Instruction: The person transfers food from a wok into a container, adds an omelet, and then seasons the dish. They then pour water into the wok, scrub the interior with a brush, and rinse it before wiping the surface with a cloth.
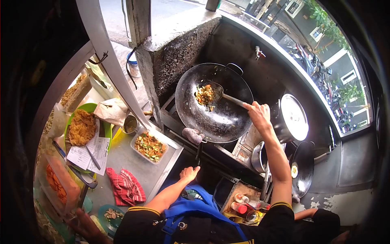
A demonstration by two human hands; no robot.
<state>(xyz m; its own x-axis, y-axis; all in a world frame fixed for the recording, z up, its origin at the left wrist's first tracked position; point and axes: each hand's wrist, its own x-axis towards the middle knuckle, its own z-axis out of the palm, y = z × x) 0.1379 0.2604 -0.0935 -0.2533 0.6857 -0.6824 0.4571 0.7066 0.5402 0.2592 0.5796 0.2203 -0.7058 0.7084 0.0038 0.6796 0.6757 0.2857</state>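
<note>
Over the large black wok (231, 124), my right hand (258, 113) is closed around the handle of a metal ladle (232, 99). The ladle's bowl is at a small heap of chopped, mixed food (205, 94) on the wok's upper left side. My left hand (189, 173) grips a dark wok handle (198, 154) below the rim, near a grey cloth (193, 135) wrapped at the wok's edge. To the left, a clear plastic container (150, 147) of chopped vegetables stands on the metal counter (122, 152).
A lidded pot (294, 118) stands right of the wok, with a pan (302, 168) holding an egg below it. Bottles (239, 207) stand at the bottom. Left are a red cloth (126, 187) and a green bowl (106, 130). Another person's hand (87, 227) is at lower left.
</note>
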